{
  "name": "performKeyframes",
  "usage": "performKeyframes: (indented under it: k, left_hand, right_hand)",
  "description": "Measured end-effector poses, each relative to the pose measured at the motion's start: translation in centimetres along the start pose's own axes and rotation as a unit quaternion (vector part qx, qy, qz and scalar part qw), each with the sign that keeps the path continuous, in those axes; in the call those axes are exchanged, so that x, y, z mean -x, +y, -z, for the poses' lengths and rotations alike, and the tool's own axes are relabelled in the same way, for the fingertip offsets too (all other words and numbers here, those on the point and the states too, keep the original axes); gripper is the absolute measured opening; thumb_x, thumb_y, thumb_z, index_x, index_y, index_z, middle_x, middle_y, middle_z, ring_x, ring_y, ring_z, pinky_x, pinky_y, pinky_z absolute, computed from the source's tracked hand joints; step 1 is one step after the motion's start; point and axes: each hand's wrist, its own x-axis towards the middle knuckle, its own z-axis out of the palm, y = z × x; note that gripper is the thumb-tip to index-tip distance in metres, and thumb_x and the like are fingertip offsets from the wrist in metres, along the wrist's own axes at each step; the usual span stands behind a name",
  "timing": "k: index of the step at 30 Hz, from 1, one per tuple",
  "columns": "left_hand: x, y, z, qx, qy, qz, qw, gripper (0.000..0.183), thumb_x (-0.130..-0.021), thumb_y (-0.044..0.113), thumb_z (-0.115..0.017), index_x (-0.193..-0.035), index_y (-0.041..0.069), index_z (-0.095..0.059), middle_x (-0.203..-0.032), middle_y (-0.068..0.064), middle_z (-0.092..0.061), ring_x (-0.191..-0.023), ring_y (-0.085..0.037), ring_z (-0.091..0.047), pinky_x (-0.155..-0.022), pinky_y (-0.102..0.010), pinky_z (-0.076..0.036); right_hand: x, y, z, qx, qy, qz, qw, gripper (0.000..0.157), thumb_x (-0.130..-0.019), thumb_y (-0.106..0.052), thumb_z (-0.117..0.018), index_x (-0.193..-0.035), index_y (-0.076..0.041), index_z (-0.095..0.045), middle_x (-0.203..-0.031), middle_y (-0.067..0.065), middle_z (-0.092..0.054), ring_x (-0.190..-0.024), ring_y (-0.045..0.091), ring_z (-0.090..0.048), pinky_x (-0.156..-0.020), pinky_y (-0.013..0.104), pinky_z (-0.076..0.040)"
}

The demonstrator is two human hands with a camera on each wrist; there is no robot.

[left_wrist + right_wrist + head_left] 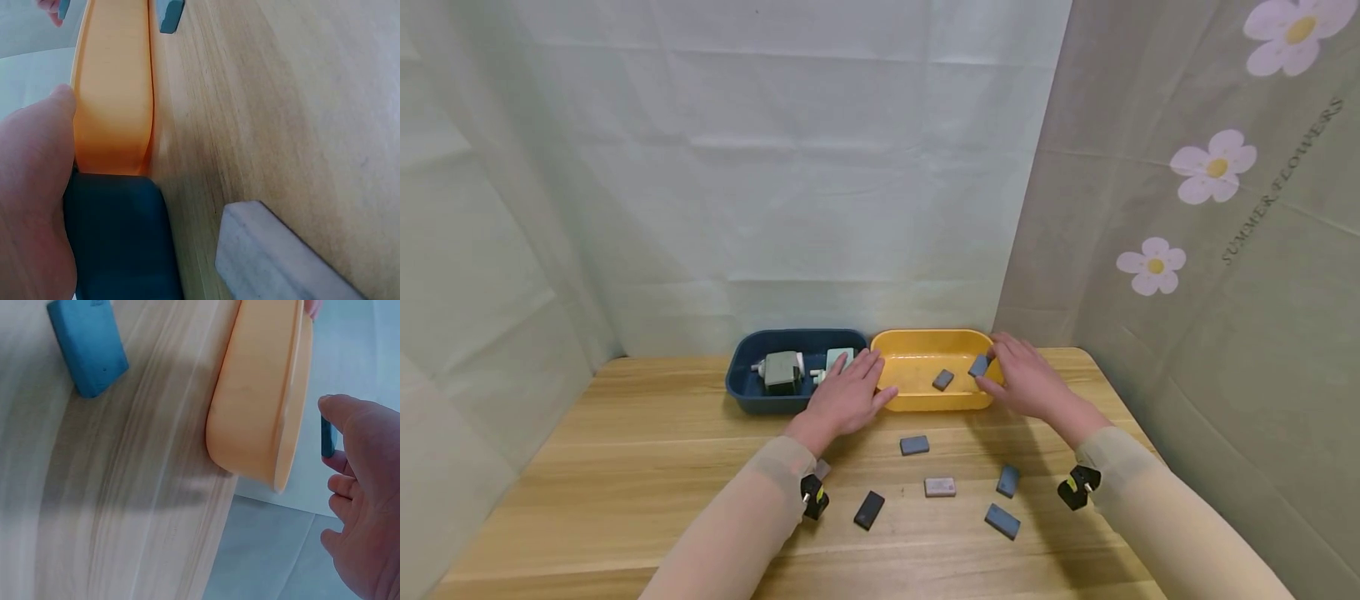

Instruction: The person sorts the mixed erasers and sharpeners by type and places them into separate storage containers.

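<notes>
My right hand [1024, 379] pinches a small blue rectangular block [979, 366] between thumb and fingers, over the right end of the yellow bin [932, 402]. In the right wrist view the block [327, 437] stands edge-on between thumb and fingertip, above the bin's rim. A grey block [943, 380] lies inside the yellow bin. My left hand [847, 398] holds nothing; its fingers extend over the spot where the yellow bin meets the dark blue bin [767, 406]. In the dark blue bin are a grey-green boxy piece [782, 371] and a pale green one [839, 358], partly behind my left fingers.
Several small blocks lie on the wooden table [647, 467] before the bins: a blue-grey one [914, 445], a pale one [940, 487], a black one [868, 510], and two blue ones at right [1008, 481]. Another pale block [822, 469] is partly behind my left wrist. Curtains stand behind the bins.
</notes>
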Motion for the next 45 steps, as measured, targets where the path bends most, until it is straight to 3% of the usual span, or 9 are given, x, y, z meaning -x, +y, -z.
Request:
performKeyframes:
  k: [28,41,45]
  left_hand:
    - [0.1,0.0,0.2,-0.005,0.003,-0.004,1.0,0.08,-0.117,0.063,-0.032,-0.174,0.008,-0.032,-0.183,-0.008,-0.023,-0.17,-0.028,-0.016,-0.136,-0.053,-0.004]
    - [-0.1,0.0,0.0,-0.011,-0.007,0.003,0.9999,0.082,-0.116,0.066,-0.03,-0.176,0.01,-0.029,-0.183,-0.005,-0.021,-0.17,-0.024,-0.012,-0.136,-0.051,-0.001]
    - [-0.1,0.0,0.0,-0.012,-0.006,0.003,0.9999,0.082,-0.116,0.066,-0.031,-0.176,0.01,-0.029,-0.183,-0.006,-0.022,-0.17,-0.025,-0.013,-0.136,-0.051,-0.001]
  right_hand:
    - [-2.5,0.2,-0.8,0.006,-0.029,-0.022,0.999,0.042,-0.106,-0.031,-0.077,-0.123,0.006,-0.065,-0.155,0.031,-0.053,-0.147,0.048,-0.047,-0.128,0.068,-0.027]
    - [-2.9,0.1,-0.8,0.004,-0.052,-0.035,0.998,0.044,-0.109,-0.033,-0.072,-0.128,0.007,-0.063,-0.162,0.032,-0.046,-0.156,0.049,-0.037,-0.129,0.068,-0.024]
    - [-2.9,0.2,-1.0,0.002,-0.062,-0.043,0.997,0.057,-0.11,-0.038,-0.071,-0.141,0.01,-0.061,-0.167,0.033,-0.041,-0.158,0.05,-0.034,-0.13,0.068,-0.022]
